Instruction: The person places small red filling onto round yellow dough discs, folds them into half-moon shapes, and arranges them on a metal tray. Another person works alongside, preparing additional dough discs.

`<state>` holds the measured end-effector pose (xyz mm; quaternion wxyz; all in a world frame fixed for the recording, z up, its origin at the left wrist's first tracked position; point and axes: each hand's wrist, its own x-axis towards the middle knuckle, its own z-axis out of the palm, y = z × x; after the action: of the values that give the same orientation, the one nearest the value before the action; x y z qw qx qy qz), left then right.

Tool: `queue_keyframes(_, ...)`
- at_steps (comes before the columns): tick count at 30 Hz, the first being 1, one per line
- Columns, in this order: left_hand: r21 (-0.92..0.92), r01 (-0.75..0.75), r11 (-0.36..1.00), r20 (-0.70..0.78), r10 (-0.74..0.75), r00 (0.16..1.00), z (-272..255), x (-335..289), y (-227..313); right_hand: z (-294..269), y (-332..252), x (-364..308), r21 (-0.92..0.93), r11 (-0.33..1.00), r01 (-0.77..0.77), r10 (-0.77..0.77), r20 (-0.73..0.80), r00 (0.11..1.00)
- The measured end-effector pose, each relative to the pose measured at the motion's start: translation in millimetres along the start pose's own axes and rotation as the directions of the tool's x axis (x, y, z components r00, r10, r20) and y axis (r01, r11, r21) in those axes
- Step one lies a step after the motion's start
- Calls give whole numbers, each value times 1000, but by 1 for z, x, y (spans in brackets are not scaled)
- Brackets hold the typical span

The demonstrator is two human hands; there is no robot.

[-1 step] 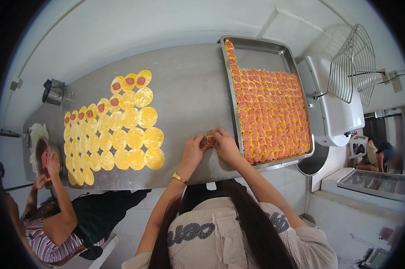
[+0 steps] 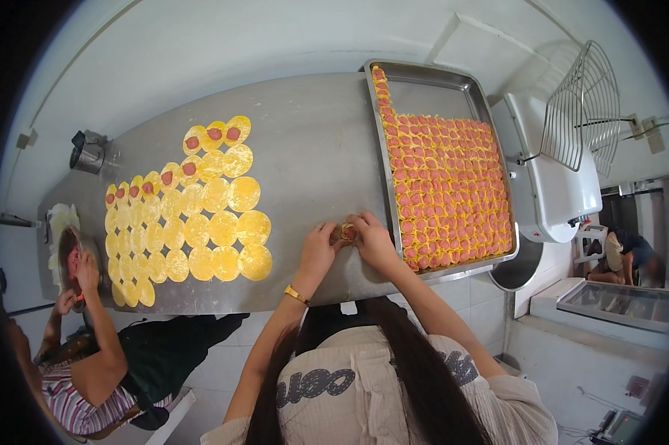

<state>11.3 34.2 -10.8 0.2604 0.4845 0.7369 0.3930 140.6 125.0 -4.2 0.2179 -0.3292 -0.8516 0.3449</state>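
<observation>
My left hand [image 2: 322, 245] and my right hand [image 2: 371, 237] meet over the near part of the metal table. Between their fingertips is a small open-topped dumpling [image 2: 347, 231], partly hidden by the fingers. Just right of my hands stands a deep metal tray [image 2: 383, 167] holding close rows of dumplings [image 2: 453, 193], yellow-edged with pink meat on top. To the left lie several floured, round yellow dumpling wrappers [image 2: 216, 194] in rows. Lumps of pink meat filling [image 2: 190, 169] sit on those along the far edge.
At the table's left end a co-worker's hands [image 2: 88, 276] are at a bowl of pink meat [image 2: 90, 245]. A metal cup [image 2: 87, 154] stands at the far left. A wire rack [image 2: 586, 104] hangs above a white appliance [image 2: 553, 182] on the right. Another person [image 2: 627, 252] is bent over beyond.
</observation>
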Motion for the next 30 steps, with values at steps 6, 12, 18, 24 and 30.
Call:
queue_keyframes(6,-90,-32,995,-4,32,999,-1,10,-4,-1,0,8,5,997,-81,79,134,988)
queue_keyframes(12,-111,15,994,1,-15,1000,-11,9,-4,2,1,8,-146,984,100,-94,45,995)
queue_keyframes(18,-18,139,990,-340,-137,930,-103,48,-55,-10,-6,16,60,998,-11,2,150,989)
queue_keyframes(24,425,392,816,-568,-97,818,-272,147,-181,-66,26,77,162,983,-84,80,31,996)
queue_keyframes(30,606,402,687,-386,-188,903,-325,190,-258,-153,87,195,-84,983,-162,142,-199,970)
